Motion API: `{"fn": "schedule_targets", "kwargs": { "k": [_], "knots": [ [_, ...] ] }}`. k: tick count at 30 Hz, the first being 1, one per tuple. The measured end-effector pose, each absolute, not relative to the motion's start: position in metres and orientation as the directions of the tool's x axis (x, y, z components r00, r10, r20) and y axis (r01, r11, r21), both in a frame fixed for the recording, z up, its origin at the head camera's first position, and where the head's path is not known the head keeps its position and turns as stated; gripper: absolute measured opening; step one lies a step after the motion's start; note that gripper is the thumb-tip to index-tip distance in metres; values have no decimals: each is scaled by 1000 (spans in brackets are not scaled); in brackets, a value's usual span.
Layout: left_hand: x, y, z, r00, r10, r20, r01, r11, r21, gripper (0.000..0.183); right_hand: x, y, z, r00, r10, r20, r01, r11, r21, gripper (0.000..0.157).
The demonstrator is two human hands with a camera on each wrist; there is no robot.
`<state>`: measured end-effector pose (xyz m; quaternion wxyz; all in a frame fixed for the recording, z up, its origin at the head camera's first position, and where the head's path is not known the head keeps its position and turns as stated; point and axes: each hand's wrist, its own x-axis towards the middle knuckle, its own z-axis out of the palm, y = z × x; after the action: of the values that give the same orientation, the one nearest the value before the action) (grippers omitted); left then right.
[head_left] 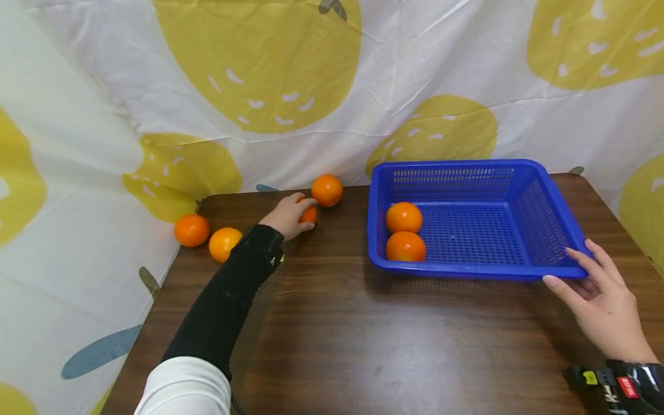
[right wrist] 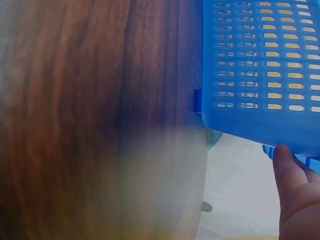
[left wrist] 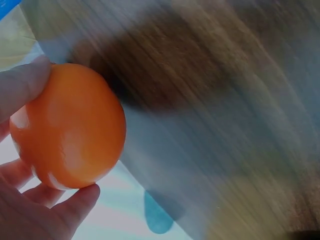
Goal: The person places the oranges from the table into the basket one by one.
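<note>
My left hand (head_left: 291, 216) grips an orange (left wrist: 75, 127) near the back edge of the table; thumb and fingers curve round its sides in the left wrist view. Just behind it, to the right, lies another orange (head_left: 327, 191). My right hand (head_left: 604, 297) holds the near right corner of a blue plastic basket (head_left: 467, 270), its thumb at the front rim and its fingers over the corner. In the right wrist view the thumb (right wrist: 292, 185) touches the rim. Inside the basket, two oranges (head_left: 404, 218) sit one before the other along the left wall.
Two more oranges, a redder one (head_left: 192, 230) and a lighter one (head_left: 225, 244), lie at the table's left edge beside my left forearm. A lemon-patterned cloth (head_left: 290, 155) hangs behind and to the left of the brown wooden table (head_left: 363, 340).
</note>
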<state>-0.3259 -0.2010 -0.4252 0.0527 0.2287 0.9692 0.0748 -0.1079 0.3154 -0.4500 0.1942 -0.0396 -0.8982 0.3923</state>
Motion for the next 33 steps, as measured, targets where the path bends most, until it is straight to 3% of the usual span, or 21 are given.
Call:
{"fn": "schedule_targets", "kwargs": {
  "k": [16, 33],
  "knots": [
    [-325, -174, -411, -817, 576, 35, 575, 809, 124, 57, -107, 314, -449, -924, 225, 308, -64, 703, -708, 64],
    [-318, -153, -393, -796, 602, 63, 605, 788, 115, 57, -108, 314, -450, -922, 231, 311, -66, 698, -713, 63]
  ]
}}
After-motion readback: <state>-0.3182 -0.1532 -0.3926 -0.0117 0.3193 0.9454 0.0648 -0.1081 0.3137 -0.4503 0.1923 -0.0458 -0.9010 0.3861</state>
